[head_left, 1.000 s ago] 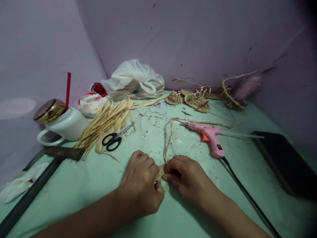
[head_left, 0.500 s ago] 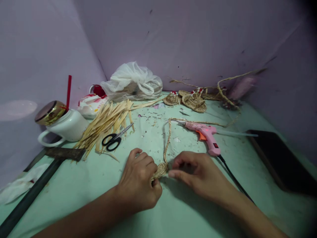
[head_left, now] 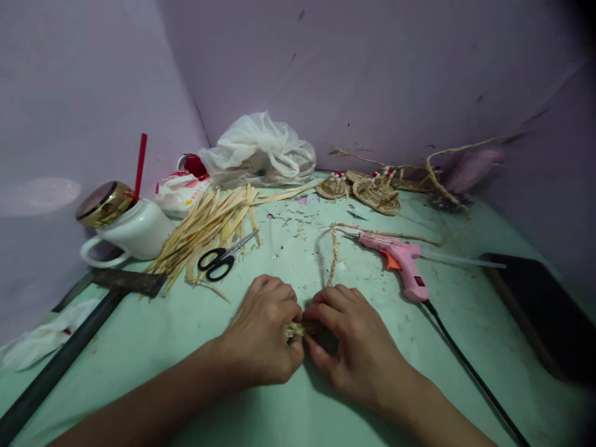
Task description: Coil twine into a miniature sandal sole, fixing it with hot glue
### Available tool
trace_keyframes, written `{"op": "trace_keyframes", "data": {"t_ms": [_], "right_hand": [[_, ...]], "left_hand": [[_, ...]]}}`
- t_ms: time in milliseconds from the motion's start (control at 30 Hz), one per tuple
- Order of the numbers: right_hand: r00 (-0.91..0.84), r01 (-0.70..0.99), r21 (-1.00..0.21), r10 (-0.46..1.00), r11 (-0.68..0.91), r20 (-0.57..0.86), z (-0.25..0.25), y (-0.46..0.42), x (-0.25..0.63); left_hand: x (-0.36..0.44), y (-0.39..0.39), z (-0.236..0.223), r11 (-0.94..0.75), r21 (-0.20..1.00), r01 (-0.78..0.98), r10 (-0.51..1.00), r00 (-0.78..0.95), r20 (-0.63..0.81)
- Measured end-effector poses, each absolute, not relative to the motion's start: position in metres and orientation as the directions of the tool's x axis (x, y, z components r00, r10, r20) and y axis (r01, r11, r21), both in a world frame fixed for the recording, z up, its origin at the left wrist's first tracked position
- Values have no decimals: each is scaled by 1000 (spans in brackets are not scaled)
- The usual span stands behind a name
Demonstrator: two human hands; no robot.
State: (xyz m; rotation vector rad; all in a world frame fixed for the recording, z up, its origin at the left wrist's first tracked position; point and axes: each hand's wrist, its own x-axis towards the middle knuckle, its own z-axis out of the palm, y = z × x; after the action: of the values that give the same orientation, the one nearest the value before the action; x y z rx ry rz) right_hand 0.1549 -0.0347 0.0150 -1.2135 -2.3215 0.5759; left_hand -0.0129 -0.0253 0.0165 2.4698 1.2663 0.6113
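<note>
A small coil of braided straw cord (head_left: 294, 331) is held between my two hands just above the table. My left hand (head_left: 267, 329) is closed around its left side, fingers curled over it. The thumb and fingers of my right hand (head_left: 356, 341) pinch its right side, and part of the coil is hidden behind them. From the coil a braided cord (head_left: 334, 251) runs away from me, bends near the glue gun's nozzle and trails to the right. The pink glue gun (head_left: 403, 257) lies beyond my right hand with a clear glue stick in its back.
Black-handled scissors (head_left: 218, 264) and loose straw strips (head_left: 209, 217) lie left of centre. A hammer-like tool (head_left: 123, 282), a white mug (head_left: 137, 230) and a plastic bag (head_left: 265, 149) stand further left and back. Woven straw slippers (head_left: 375, 189) sit behind; a phone (head_left: 535, 310) lies right.
My right hand has moved in from beside the coil and closed on its right side. My left hand keeps its hold. The whole view has shifted slightly.
</note>
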Motion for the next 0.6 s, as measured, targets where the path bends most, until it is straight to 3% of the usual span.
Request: {"op": "trace_keyframes", "data": {"t_ms": [267, 433, 600], "right_hand": [[-521, 602, -623, 837, 500, 168, 13, -27, 153], [-506, 601, -634, 846, 487, 169, 10, -29, 157], [-360, 496, -726, 874, 476, 327, 15, -33, 173]], "left_hand": [[-11, -26, 6, -618, 474, 627, 786, 517, 340], [-13, -24, 5, -629, 470, 619, 776, 534, 336], [-20, -25, 8, -652, 445, 613, 758, 537, 371]]}}
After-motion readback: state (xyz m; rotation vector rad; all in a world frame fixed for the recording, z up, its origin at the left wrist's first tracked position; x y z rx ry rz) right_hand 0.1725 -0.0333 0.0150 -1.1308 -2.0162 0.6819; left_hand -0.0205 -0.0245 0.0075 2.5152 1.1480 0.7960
